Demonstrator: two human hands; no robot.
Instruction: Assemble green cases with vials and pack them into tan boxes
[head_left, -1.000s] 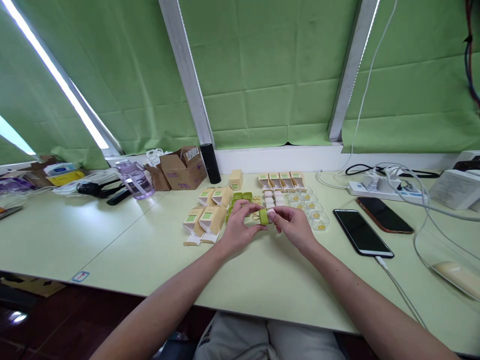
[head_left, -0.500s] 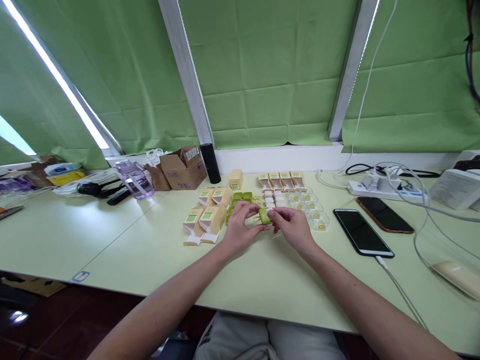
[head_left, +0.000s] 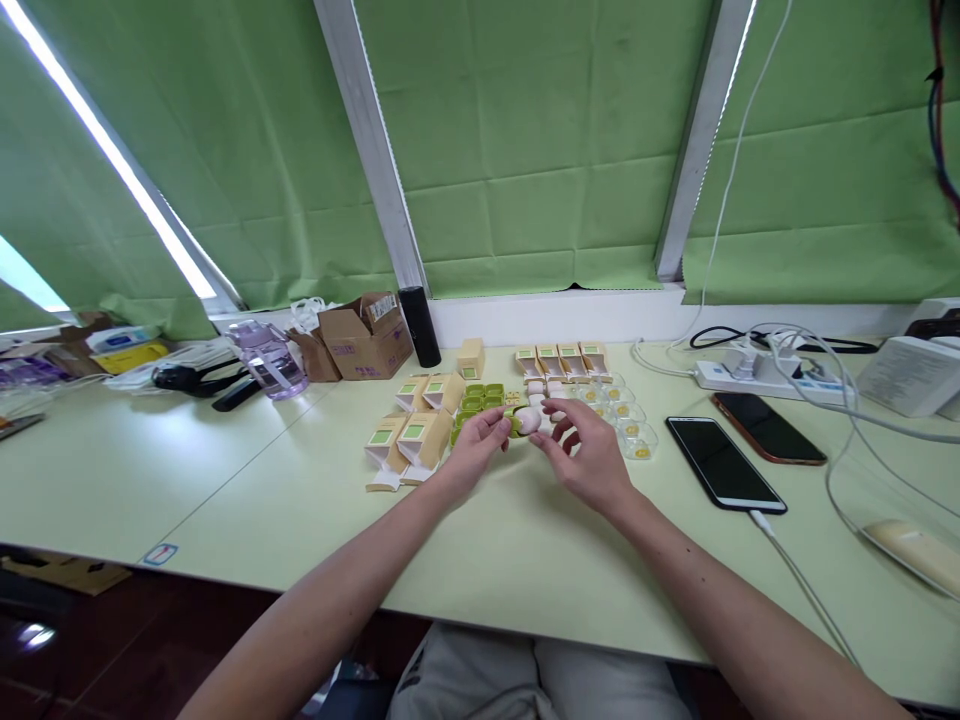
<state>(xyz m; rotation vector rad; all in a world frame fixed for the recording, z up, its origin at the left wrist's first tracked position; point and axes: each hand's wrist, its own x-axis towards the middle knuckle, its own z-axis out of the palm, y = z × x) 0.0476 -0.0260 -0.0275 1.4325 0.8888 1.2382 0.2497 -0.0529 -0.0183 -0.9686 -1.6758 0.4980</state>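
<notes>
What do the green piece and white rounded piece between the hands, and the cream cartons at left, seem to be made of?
Green piece: probably smooth moulded plastic, judging by its even colour.
White rounded piece: smooth, pale, perhaps plastic, but too small to be sure.
Cream cartons: likely matte paperboard, given flat panels and folded-out white flaps.

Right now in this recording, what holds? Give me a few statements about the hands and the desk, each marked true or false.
1. The left hand holds a green holder. True.
2. The right hand is beside the pinkish-white piece. True.
3. The black cylinder lies flat. False: the black cylinder stands upright beside the cardboard box.
4. The white-bordered phone has a white cable plugged in. True.
5. The clear containers sit left of the green cases. False: the clear containers are to their right.
</notes>
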